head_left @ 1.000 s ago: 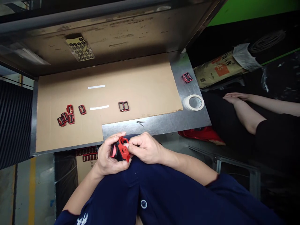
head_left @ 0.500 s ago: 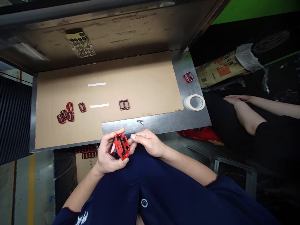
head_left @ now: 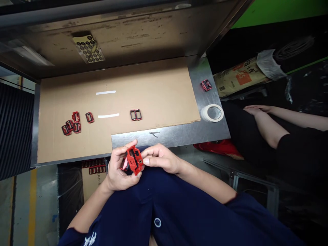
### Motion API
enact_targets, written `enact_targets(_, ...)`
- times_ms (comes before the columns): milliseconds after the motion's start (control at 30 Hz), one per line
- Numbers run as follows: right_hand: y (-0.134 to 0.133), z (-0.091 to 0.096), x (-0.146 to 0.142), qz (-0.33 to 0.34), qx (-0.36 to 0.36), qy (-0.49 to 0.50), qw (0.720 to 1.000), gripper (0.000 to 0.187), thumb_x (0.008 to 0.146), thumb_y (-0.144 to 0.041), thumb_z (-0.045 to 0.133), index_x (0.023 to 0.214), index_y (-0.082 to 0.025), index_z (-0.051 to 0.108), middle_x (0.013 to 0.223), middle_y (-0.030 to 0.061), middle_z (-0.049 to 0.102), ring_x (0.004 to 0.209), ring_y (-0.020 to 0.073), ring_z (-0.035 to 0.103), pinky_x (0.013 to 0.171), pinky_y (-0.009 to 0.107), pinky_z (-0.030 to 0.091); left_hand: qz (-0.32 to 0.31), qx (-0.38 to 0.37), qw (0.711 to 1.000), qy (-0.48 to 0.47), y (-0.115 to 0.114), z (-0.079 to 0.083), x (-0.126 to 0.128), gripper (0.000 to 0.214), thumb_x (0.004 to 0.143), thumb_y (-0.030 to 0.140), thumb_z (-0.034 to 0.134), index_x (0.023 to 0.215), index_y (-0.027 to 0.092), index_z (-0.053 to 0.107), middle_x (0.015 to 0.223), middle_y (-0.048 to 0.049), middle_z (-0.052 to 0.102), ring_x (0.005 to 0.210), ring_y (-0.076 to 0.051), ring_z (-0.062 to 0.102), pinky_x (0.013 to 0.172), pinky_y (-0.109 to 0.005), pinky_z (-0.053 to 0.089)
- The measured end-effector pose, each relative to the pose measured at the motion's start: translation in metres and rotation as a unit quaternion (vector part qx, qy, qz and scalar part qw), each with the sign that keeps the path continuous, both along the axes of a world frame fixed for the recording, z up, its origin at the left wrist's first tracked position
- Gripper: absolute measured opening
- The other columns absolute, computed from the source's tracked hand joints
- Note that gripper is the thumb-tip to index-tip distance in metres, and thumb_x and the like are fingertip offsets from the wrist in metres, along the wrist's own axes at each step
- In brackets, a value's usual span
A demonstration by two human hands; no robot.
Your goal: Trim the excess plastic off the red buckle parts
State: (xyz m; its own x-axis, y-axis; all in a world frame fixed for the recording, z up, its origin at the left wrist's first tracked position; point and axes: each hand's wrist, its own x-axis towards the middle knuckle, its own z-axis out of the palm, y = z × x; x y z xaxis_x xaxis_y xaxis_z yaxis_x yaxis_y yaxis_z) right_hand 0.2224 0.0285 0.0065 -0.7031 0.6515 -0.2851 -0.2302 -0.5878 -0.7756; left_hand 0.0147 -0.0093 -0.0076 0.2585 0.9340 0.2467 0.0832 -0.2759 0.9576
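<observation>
- Red-and-black moulded plastic housing (head_left: 133,162) is held off the desk (head_left: 179,132), just in front of its near edge; it looks light and stiff, so little force should carry it.
- Toward the desk's left edge, a small pile of red-and-black rectangular frames (head_left: 72,126) lies on a tan cardboard sheet (head_left: 153,89); their narrow rims suggest a light touch too.
- Left hand (head_left: 118,171) grasps the housing, a finger over its far end and the thumb at its near end; this spanning hold seems sound, as the outer walls are probably stiffest.
- Smooth faces may slip or turn under a sideways push, while slim edges around the openings could bend or chip, so hard pinching there looks unwise.
- Right hand (head_left: 162,160) has thumb and forefinger at the housing's right side; whether they grip a small part or only rest there, I cannot tell.
</observation>
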Motion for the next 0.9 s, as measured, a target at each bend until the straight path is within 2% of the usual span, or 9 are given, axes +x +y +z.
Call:
enact_targets(100, -0.001, -0.003, 0.000, 0.003, -0.016, 0.012, 1.000, 0.028, 0.083, -0.036, 0.076, 0.097, -0.011, 0.078, 0.081, 0.0036, 0.076, 0.071, 0.0122, 0.066, 0.073, 0.024, 0.050, -0.002, 0.001, 1.000, -0.004, -0.001, -0.001, -0.001, 0.069, 0.080, 0.026, 0.080, 0.137, 0.024, 0.042, 0.139, -0.0215, 0.060, 0.115, -0.027, 0.069, 0.089, -0.037, 0.059)
enact_targets(233, -0.002, -0.008, 0.000, 0.016, -0.028, 0.024, 0.999, 0.033, 0.082, -0.038, 0.078, 0.100, -0.010, 0.077, 0.070, -0.0011, 0.067, 0.059, 0.0067, 0.052, 0.061, 0.020, 0.040, -0.008, -0.016, 1.000, -0.024, -0.002, -0.004, -0.002, 0.073, 0.078, 0.022, 0.082, 0.138, 0.024, 0.041, 0.140, -0.0218, 0.060, 0.117, -0.027, 0.069, 0.088, -0.035, 0.060)
enact_targets(300, -0.003, -0.009, -0.001, 0.023, -0.031, 0.023, 0.999, 0.034, 0.081, -0.038, 0.080, 0.099, -0.009, 0.076, 0.069, -0.0014, 0.065, 0.058, 0.0064, 0.050, 0.059, 0.020, 0.037, -0.010, -0.024, 0.999, -0.032, -0.002, -0.004, -0.002, 0.075, 0.077, 0.021, 0.083, 0.139, 0.024, 0.042, 0.140, -0.0214, 0.060, 0.118, -0.027, 0.069, 0.087, -0.034, 0.060)
enact_targets(433, -0.004, -0.011, -0.001, 0.033, -0.036, 0.025, 0.999, 0.034, 0.080, -0.038, 0.082, 0.097, -0.009, 0.075, 0.070, -0.0012, 0.065, 0.060, 0.0072, 0.052, 0.061, 0.021, 0.039, -0.009, -0.027, 0.999, -0.042, -0.002, -0.005, -0.001, 0.078, 0.076, 0.023, 0.084, 0.142, 0.025, 0.042, 0.141, -0.0197, 0.061, 0.124, -0.027, 0.066, 0.093, -0.035, 0.059)
enact_targets(633, -0.005, -0.012, -0.001, 0.047, -0.039, 0.027, 0.998, 0.034, 0.078, -0.034, 0.084, 0.100, -0.010, 0.074, 0.079, 0.0020, 0.071, 0.066, 0.0092, 0.061, 0.068, 0.023, 0.045, -0.012, -0.003, 1.000, -0.017, -0.001, -0.006, -0.003, 0.092, 0.078, 0.027, 0.082, 0.156, 0.023, 0.033, 0.145, -0.0198, 0.058, 0.130, -0.026, 0.063, 0.106, -0.038, 0.054)
enact_targets(900, -0.006, -0.015, -0.001, 0.047, -0.047, 0.034, 0.997, 0.033, 0.077, -0.031, 0.085, 0.102, -0.011, 0.074, 0.084, 0.0022, 0.073, 0.070, 0.0093, 0.065, 0.071, 0.022, 0.049, -0.006, 0.042, 0.999, 0.008, 0.002, -0.005, -0.002, 0.091, 0.076, 0.020, 0.082, 0.155, 0.023, 0.036, 0.146, -0.0174, 0.058, 0.132, -0.025, 0.061, 0.107, -0.034, 0.052)
